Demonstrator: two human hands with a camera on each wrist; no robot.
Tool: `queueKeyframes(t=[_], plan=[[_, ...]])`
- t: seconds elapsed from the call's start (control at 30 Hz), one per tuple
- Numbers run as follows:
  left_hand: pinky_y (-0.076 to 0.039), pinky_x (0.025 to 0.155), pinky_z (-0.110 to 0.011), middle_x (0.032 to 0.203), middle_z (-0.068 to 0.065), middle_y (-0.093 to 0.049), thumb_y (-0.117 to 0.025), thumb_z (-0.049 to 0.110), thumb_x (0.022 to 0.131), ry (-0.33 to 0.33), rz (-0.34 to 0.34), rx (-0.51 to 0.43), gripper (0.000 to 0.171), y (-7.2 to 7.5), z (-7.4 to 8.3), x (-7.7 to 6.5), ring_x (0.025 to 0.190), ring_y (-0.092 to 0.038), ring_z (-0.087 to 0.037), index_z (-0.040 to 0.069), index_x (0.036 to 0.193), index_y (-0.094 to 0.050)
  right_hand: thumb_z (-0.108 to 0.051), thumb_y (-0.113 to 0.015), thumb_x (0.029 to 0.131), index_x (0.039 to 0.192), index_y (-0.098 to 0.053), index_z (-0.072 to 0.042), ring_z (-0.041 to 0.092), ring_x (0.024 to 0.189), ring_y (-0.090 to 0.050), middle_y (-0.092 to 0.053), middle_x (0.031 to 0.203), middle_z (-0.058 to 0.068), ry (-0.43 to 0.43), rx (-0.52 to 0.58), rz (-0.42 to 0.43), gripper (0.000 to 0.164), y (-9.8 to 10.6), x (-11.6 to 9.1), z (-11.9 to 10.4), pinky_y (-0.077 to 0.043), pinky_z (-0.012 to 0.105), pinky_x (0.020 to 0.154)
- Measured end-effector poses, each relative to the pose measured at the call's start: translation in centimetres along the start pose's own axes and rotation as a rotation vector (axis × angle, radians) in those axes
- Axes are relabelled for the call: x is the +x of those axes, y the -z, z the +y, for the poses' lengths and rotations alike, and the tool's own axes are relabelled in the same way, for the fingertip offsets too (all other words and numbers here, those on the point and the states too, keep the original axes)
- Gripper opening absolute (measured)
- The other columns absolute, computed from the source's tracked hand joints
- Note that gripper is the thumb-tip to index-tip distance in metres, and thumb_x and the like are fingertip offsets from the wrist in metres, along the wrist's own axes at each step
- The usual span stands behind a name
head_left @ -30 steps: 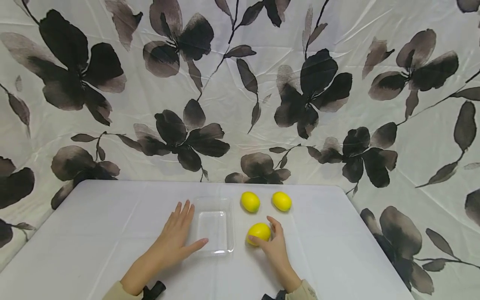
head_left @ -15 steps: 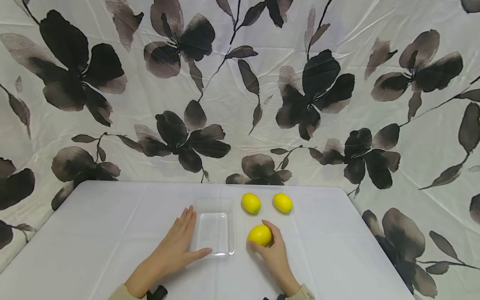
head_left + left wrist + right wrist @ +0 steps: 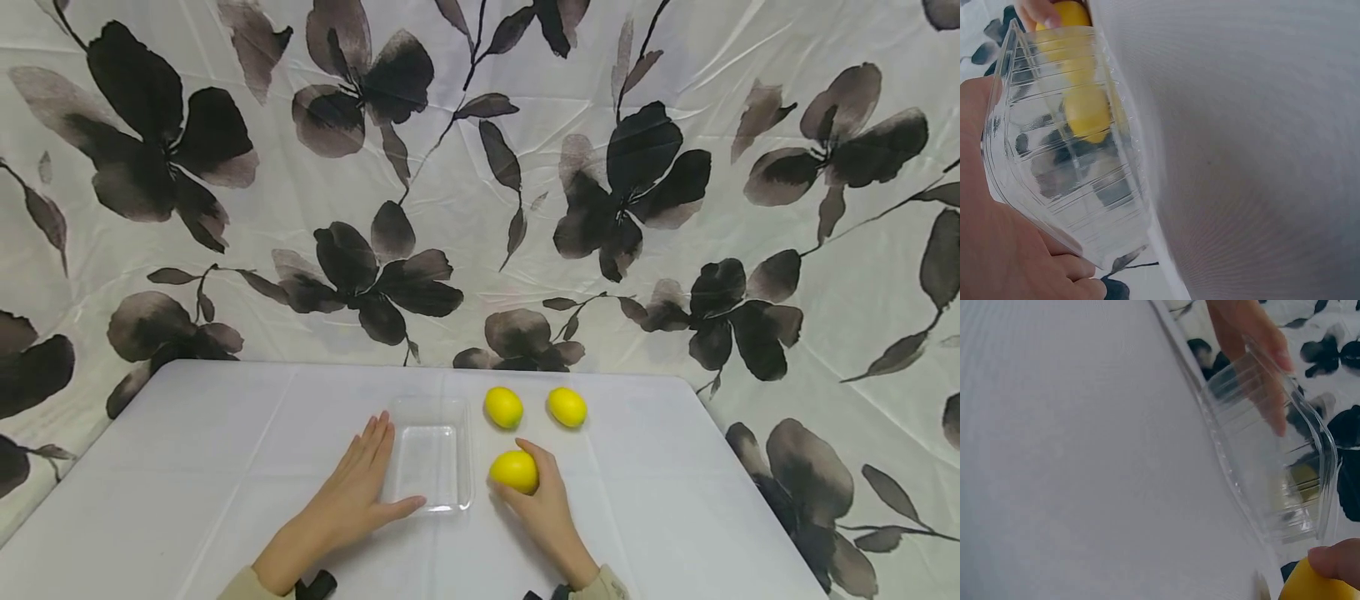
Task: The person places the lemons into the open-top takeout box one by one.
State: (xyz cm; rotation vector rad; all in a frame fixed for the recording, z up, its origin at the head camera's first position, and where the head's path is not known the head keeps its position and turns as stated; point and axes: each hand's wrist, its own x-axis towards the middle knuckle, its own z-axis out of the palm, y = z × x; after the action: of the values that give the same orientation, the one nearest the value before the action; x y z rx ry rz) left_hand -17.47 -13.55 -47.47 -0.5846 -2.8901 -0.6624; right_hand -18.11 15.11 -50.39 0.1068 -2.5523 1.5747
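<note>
A clear plastic container (image 3: 427,454) stands on the white table with nothing inside it. My left hand (image 3: 352,487) rests along its left side, fingers straight and thumb reaching to the near edge; the left wrist view shows the hand against the container (image 3: 1066,144) wall. To the right of the container, my right hand (image 3: 543,500) grips a yellow lemon (image 3: 513,472) between thumb and fingers. In the right wrist view the thumb lies on that lemon (image 3: 1316,584). Whether it is lifted off the table, I cannot tell.
Two more lemons lie farther back on the table, one (image 3: 503,407) just right of the container and another (image 3: 567,407) beyond it. A white cloth covers the table (image 3: 225,467). Behind it hangs a floral curtain (image 3: 480,183).
My right hand has closed its fingers round the near lemon, which has shifted slightly left. My left hand has slid a little toward me along the container's side.
</note>
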Motion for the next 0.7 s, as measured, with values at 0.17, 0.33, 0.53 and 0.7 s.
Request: queueKeyframes(t=[0.17, 0.33, 0.53, 0.7], plan=[[-0.014, 0.119, -0.057, 0.163, -0.025, -0.009, -0.059, 0.074, 0.083, 0.001, 0.005, -0.002, 0.117, 0.0, 0.0, 0.0, 0.15, -0.008, -0.04, -0.011, 0.153, -0.017, -0.023, -0.083, 0.078, 0.137, -0.055, -0.013, 0.031, 0.123, -0.053, -0.055, 0.138, 0.012, -0.005, -0.035, -0.027, 0.066, 0.2, 0.6, -0.1, -0.042, 0.053, 0.103], [-0.014, 0.119, -0.057, 0.163, -0.024, -0.009, -0.058, 0.074, 0.083, 0.003, -0.002, -0.005, 0.117, 0.0, 0.1, 0.0, 0.15, -0.007, -0.039, -0.012, 0.153, -0.017, -0.019, -0.084, 0.075, 0.134, -0.058, -0.011, 0.032, 0.123, -0.054, -0.058, 0.136, 0.013, 0.003, -0.028, -0.03, 0.065, 0.6, 0.9, -0.2, -0.043, 0.053, 0.104], [-0.013, 0.12, -0.056, 0.163, -0.023, -0.008, -0.057, 0.074, 0.084, -0.002, 0.001, 0.001, 0.117, -0.1, 0.0, 0.1, 0.15, -0.007, -0.039, -0.011, 0.153, -0.017, -0.017, -0.085, 0.075, 0.132, -0.06, -0.009, 0.029, 0.117, -0.057, -0.061, 0.132, 0.011, 0.01, -0.024, -0.016, 0.062, 1.3, 1.8, -0.8, -0.045, 0.05, 0.101], [-0.014, 0.12, -0.056, 0.163, -0.023, -0.008, -0.055, 0.076, 0.083, -0.008, 0.01, 0.002, 0.118, -0.2, -0.1, 0.0, 0.15, -0.008, -0.039, -0.011, 0.153, -0.018, -0.021, -0.086, 0.077, 0.131, -0.061, -0.01, 0.028, 0.112, -0.058, -0.061, 0.13, 0.011, 0.02, -0.032, -0.002, 0.061, 1.8, 3.1, -2.5, -0.047, 0.05, 0.098]])
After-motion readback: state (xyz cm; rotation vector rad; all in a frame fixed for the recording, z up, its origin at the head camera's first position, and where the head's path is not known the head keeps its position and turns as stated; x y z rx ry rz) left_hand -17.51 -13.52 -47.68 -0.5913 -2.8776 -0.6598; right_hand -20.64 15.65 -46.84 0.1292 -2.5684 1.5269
